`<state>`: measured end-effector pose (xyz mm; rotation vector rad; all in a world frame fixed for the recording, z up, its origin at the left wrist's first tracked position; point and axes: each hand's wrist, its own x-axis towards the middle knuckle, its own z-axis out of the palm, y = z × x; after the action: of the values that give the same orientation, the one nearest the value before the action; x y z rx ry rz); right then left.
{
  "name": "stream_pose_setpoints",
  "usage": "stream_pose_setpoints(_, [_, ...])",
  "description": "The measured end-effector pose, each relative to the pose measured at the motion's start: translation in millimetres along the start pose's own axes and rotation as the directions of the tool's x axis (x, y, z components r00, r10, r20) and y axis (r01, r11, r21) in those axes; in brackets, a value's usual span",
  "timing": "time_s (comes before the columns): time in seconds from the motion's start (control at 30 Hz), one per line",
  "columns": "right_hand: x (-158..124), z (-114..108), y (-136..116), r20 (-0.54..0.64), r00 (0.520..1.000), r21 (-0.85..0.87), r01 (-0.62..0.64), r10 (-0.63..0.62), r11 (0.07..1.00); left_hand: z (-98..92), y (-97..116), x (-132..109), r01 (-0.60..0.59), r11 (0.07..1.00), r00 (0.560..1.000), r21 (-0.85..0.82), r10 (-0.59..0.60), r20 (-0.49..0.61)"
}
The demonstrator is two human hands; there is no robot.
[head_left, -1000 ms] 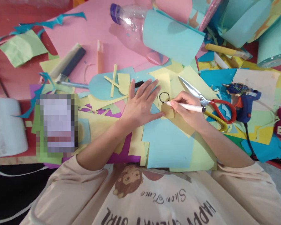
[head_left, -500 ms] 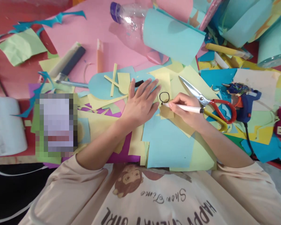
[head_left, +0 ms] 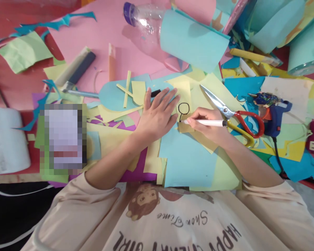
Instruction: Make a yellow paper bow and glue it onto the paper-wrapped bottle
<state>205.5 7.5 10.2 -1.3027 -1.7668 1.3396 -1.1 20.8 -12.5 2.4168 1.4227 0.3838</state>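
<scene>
My left hand lies flat with its fingers spread, its fingertips on a pale yellow paper strip. A black marker cap shows between two of its fingers; whether they grip it I cannot tell. In my right hand is a white marker, its tip touching the strip. A black circle with a short line below it is drawn there. Scissors with red and yellow handles lie just beyond my right hand. Light blue paper sits under and in front of both hands.
A clear bottle wrapped in light blue paper lies at the back. To the right is a blue glue gun with a cord. A utility knife and a blurred-out rectangular object are on the left, with paper scraps around.
My right hand and the marker have moved slightly toward me. The line below the circle has grown longer. My left hand has stayed in place.
</scene>
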Motion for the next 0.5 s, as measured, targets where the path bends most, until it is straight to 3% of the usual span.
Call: stream_pose_setpoints(0.5, [1.5, -0.5, -3.1, 0.043, 0.999, 0.016, 0.008, -0.008, 1.000, 3.3, -2.0, -0.6, 0.007, 1.000, 1.000, 0.026, -0.007, 0.002])
